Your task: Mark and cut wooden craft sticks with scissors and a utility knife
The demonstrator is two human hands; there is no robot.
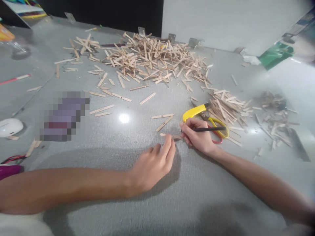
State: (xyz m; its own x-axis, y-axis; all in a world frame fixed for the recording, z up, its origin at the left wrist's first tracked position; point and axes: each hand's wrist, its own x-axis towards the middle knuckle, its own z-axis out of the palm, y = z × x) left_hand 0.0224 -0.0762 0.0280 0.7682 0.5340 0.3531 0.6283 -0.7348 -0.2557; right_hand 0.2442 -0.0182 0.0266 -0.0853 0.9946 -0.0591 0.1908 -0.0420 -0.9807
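Holding pen [209, 129] in right hand [199, 136], left fingers [169, 149] at stick [162, 134]

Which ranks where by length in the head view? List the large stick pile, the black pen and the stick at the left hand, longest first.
1. Large stick pile
2. Black pen
3. Stick at the left hand, partly covered by its fingers
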